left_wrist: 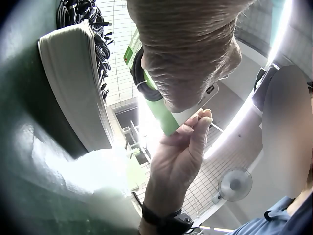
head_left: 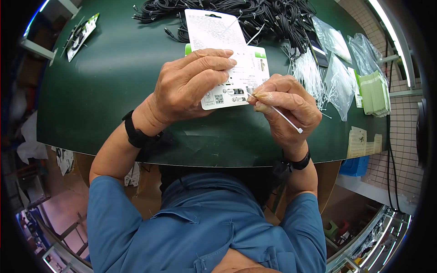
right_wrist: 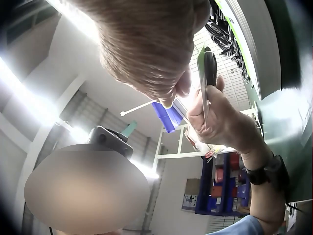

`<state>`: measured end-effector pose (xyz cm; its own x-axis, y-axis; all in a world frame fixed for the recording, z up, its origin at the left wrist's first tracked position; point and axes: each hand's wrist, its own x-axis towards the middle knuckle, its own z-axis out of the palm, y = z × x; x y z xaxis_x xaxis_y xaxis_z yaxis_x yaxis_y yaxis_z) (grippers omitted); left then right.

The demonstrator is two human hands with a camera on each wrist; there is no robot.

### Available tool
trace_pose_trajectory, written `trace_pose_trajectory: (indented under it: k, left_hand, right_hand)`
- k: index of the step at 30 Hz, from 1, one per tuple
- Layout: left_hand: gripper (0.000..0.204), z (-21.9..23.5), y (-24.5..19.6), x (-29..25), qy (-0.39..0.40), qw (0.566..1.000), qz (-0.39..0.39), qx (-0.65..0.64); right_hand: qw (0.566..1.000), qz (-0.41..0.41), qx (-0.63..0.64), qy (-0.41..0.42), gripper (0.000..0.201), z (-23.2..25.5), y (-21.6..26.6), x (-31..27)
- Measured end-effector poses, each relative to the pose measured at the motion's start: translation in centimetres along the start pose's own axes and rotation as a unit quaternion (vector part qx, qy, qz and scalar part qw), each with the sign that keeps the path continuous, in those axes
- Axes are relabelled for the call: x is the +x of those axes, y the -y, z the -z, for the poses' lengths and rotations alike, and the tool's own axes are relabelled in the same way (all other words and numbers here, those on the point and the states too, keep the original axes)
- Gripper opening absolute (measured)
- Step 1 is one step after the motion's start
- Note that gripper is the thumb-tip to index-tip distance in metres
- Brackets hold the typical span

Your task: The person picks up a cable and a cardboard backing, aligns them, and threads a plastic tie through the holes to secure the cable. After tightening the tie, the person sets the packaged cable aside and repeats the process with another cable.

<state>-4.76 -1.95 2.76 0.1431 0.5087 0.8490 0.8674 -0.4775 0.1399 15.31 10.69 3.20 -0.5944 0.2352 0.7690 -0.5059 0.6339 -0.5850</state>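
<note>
My left hand [head_left: 193,82] grips a white and green printed card [head_left: 248,68], fingers across its printed face and the card tilted over the table. On the card's other side, a coiled black cable [left_wrist: 139,73] shows in the left wrist view. At the card's lower right edge, my right hand [head_left: 291,107] pinches a thin white cable tie [head_left: 287,119] between thumb and fingers; its head end points down to the right. The right wrist view also shows the tie [right_wrist: 137,108]. Whether the tie passes through the card is hidden by the fingertips.
A stack of cards [left_wrist: 73,78] stands beyond the hands, near a heap of black cables [head_left: 282,18]. Loose white ties [head_left: 307,75], clear plastic bags [head_left: 339,86] and green cards [head_left: 374,93] lie at the right. Another packaged card [head_left: 83,37] lies at the far left.
</note>
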Motion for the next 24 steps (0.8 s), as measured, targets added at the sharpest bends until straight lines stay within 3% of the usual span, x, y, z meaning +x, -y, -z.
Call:
trace_pose_trajectory:
  k: [20,24]
  left_hand:
    - [0.025,-0.5,-0.9,0.0,-0.006,1.0,-0.008,-0.021]
    - [0.024,-0.4,-1.5,0.0,-0.024,0.993,0.059,-0.099]
  right_hand:
    - [1.0,0.008,-0.025,0.001,0.027,-0.3,0.1,0.1]
    - [0.999,0.03,-0.037,0.019,0.029,-0.7,0.2,0.4]
